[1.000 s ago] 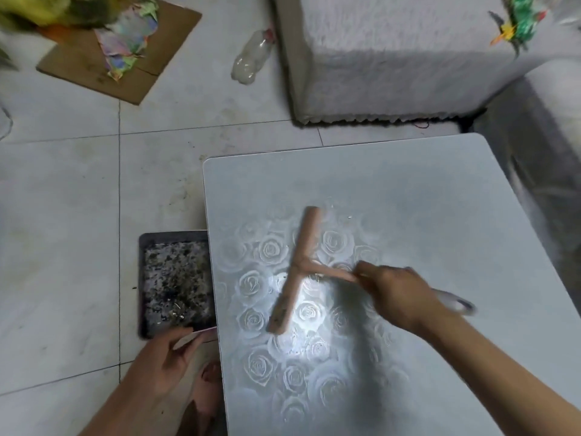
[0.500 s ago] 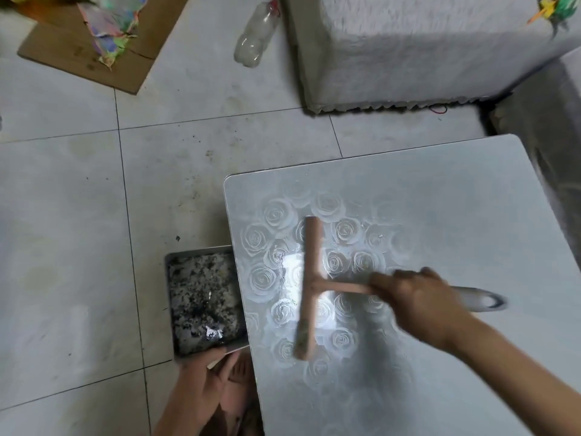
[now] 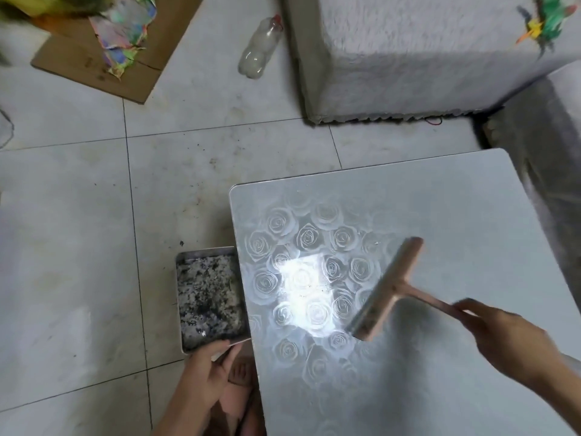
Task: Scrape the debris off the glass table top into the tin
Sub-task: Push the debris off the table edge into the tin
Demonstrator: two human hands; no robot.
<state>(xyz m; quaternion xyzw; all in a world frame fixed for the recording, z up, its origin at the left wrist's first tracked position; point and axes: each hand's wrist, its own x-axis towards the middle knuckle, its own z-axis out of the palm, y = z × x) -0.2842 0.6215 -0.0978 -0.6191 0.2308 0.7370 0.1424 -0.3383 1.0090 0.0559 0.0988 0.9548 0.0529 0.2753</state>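
Fingers of the left hand (image 3: 206, 371) curl round the near rim of the tin (image 3: 204, 250), held just beside the table's (image 3: 456, 215) left edge and speckled with debris (image 3: 209, 294). The right hand (image 3: 509, 338) grips the handle of a pink scraper (image 3: 388, 287), blade slanting over the rose-patterned table top. Beyond, a plastic bottle (image 3: 261, 45) lies on the floor tiles (image 3: 78, 247)

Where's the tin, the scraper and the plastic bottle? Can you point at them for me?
tin (image 3: 179, 303), head view, on its left rim.
scraper (image 3: 388, 287), head view, on the middle of its pink crossbar.
plastic bottle (image 3: 259, 48), head view, on the middle of its clear body.
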